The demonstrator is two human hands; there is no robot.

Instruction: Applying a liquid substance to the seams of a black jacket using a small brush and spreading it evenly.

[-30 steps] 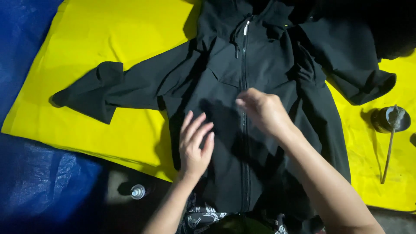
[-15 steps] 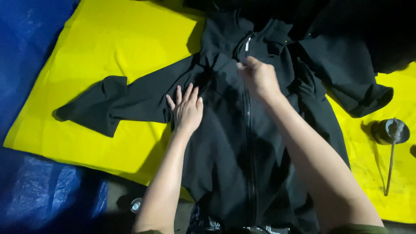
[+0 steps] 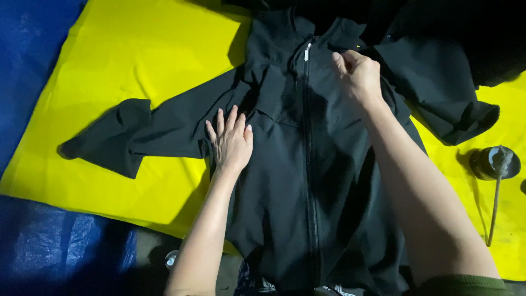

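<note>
Jacket (image 3: 307, 181), black and zipped up the front, is laid flat on a yellow sheet (image 3: 137, 49), with a blue tarp (image 3: 33, 82) beside and under the sheet. One sleeve (image 3: 137, 131) is stretched out to the side, and its cuff is folded over.

The left hand (image 3: 230, 142) is pressed flat on the chest of the jacket, with the fingers spread out. Nothing is pinched by it. The right hand (image 3: 359, 77) is closed into a grip near the collar, just beside the zipper pull (image 3: 307, 52). A bit of black cloth seems to be pinched there, but it cannot be told for sure.

For a neat job, the flat hand is best kept pushing down, so the cloth is not dragged. The collar side should be pulled gently and straight, so no bumps are made. A dark round tool with a thin handle (image 3: 496, 164) is lying on the sheet, well apart from the hands.
</note>
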